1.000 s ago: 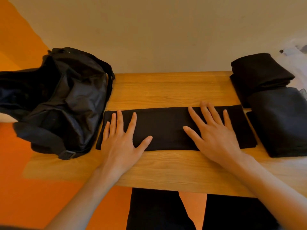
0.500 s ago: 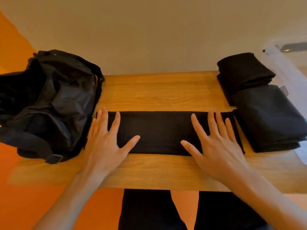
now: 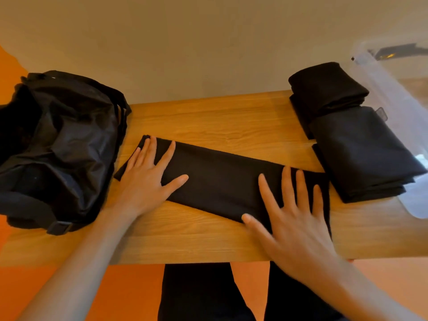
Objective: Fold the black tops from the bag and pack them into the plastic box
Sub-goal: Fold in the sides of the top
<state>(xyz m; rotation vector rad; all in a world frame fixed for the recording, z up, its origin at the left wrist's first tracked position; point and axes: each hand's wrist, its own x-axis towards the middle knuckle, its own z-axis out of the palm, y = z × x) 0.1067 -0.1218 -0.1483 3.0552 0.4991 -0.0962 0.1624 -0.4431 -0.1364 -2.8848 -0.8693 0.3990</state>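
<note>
A: Position of the black top?

B: Folded into a long strip. Flat on the wooden table, set aslant, with the left end farther and the right end nearer.

A: State of the left hand?

B: Flat, fingers straight and spread. Pressed on the left end of the black top, gripping nothing.

A: State of the right hand?

B: Likewise flat, fingers straight and spread, on the right end. Thumb at the near edge of the cloth. Slightly blurred.

A: Location of the bag?

B: On the left end of the table, black and crumpled. Just beside the left end of the black top; touching or apart, cannot tell.

A: Location of the folded tops?

B: At the right end of the table, one far and one near, touching each other. Just beside the right end of the black top.

A: Location of the plastic box?

B: At the far right, clear, partly hidden behind the folded tops. Contents: cannot tell.
</note>
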